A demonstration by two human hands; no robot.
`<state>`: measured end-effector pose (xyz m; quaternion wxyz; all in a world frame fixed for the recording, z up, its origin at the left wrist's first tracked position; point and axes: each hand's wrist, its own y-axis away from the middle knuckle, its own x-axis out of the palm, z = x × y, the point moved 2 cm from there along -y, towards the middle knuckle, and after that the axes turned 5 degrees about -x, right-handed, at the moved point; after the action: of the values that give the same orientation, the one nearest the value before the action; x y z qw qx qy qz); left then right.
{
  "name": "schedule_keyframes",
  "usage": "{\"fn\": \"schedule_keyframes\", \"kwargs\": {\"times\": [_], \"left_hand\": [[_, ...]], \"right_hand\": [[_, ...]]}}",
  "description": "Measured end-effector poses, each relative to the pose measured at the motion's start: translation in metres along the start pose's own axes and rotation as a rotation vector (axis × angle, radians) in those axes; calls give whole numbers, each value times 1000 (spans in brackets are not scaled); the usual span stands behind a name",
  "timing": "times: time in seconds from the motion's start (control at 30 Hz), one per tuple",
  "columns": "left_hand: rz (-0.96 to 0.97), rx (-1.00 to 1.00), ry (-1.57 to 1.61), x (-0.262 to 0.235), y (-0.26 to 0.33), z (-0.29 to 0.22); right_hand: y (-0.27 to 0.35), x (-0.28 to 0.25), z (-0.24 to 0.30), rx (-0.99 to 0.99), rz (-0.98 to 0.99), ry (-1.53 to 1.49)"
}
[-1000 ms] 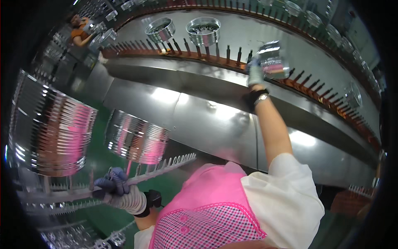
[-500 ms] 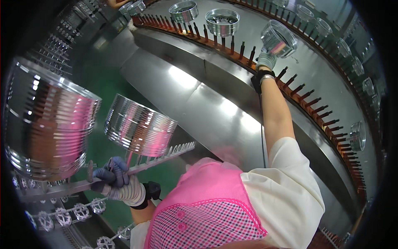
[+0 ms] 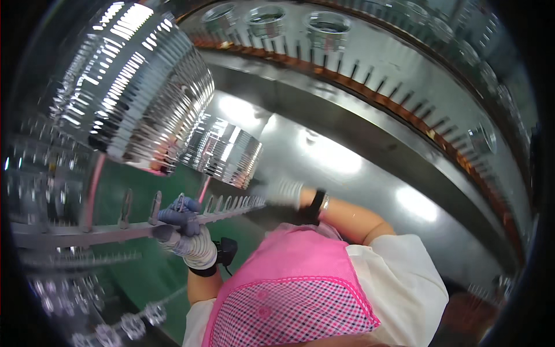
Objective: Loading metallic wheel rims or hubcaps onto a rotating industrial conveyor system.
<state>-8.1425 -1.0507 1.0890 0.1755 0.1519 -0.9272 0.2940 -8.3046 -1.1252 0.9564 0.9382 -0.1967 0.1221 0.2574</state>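
Observation:
My left hand (image 3: 180, 226), in a white knit glove with blue fingertips, grips a grey metal rack bar (image 3: 87, 233) set with upright pegs. Two shiny ribbed metal cups hang over that bar: a large one (image 3: 133, 87) and a smaller one (image 3: 224, 151). My right hand (image 3: 281, 192), in a white glove with a black wrist strap, is blurred at the far end of the bar, just below the smaller cup. Whether it holds anything is unclear. My pink apron (image 3: 289, 289) fills the bottom of the view.
A curved conveyor rail (image 3: 370, 87) with dark pegs runs across the top and carries several shiny cups (image 3: 326, 26). A wide steel ledge (image 3: 347, 156) lies beneath it. The green floor (image 3: 144, 277) and lower racks with small shiny parts (image 3: 133, 327) are at bottom left.
My right arm has come down from the upper conveyor rail, where it held a shiny cup on a peg, to the end of the rack bar. The view has tilted down and left.

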Motion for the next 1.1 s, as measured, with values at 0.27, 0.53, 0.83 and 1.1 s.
{"fn": "schedule_keyframes", "kwargs": {"times": [0.27, 0.53, 0.83, 1.1], "left_hand": [[246, -299, 21, 31, 48, -12], [344, -358, -37, 111, 125, -53], [150, -178, 136, 142, 198, -82], [-235, -168, -9, 256, 265, -127]], "right_hand": [[46, 26, 184, 420, -432, -1677], [146, -19, 188, 249, -1179, -1248], [525, -378, 62, 83, -2066, -189], [559, -521, 18, 713, -1704, 456]]}}
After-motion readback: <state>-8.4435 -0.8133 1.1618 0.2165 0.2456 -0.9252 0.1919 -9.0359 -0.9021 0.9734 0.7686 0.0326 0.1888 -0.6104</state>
